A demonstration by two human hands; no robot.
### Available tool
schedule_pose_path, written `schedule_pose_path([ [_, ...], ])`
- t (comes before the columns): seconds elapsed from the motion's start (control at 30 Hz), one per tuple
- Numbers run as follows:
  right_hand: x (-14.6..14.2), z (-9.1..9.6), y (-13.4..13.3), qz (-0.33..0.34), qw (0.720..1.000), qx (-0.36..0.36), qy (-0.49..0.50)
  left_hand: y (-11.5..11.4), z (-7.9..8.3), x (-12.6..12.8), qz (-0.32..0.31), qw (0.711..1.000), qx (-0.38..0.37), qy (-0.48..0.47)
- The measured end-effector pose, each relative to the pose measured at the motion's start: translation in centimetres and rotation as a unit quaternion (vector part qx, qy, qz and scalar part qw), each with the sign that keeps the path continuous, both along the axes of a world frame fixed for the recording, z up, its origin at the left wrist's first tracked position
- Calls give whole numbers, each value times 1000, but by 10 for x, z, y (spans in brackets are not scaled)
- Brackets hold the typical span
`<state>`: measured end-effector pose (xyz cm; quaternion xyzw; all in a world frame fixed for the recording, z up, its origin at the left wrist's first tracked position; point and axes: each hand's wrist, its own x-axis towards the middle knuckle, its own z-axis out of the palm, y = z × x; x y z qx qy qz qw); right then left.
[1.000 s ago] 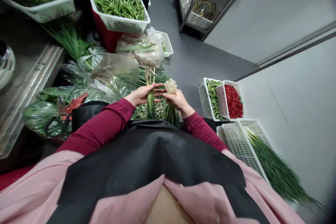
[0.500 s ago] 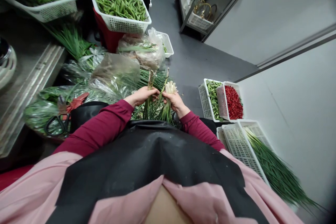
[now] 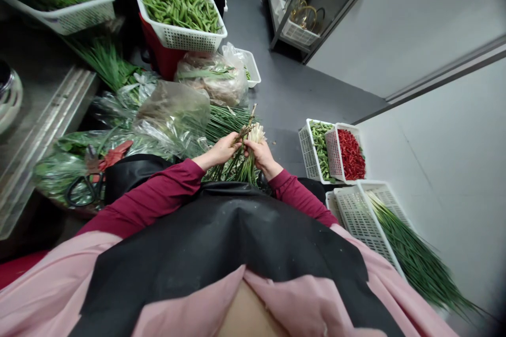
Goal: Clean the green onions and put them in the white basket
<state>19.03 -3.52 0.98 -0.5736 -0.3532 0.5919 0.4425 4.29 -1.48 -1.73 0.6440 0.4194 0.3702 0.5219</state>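
My right hand is closed round a bunch of peeled scallions, their white ends pointing up and away from me. Close beside it, my left hand grips a few unpeeled scallions with brown, dirty root ends, tilted toward the white bunch. One thin dirty stalk sticks up at the right hand's fingertips. Green leaves hang below both hands over my lap. Just beyond the hands lies a pile of long green scallions.
Plastic bags of greens lie to the left, with black-handled scissors and a red glove. A basket of green peppers stands ahead. At right are a basket of red chillies and a basket of trimmed scallions.
My left hand has moved slightly right, and its dirty scallions have tipped from upright to slanting toward the white bunch. My right hand stays nearly in place.
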Motion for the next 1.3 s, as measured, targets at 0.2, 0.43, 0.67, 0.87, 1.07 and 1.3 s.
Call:
schedule_pose_path([
  [0.2,-2,2,0,35,999,-5,38,-6,-3,6,-25,979,-141,-148],
  [0.43,9,-3,0,53,997,55,27,-1,6,-7,-38,964,-204,-164],
  [0.67,6,0,-4,108,993,47,26,-3,8,-8,-62,931,-302,-196],
  [0.87,10,4,-1,42,998,12,47,0,10,-14,-101,928,-300,-194],
  [1.07,58,39,17,-90,987,-8,136,6,10,-28,-92,967,-227,-65],
  [1.3,112,71,23,-133,983,75,100,15,5,-49,-87,988,-124,30],
])
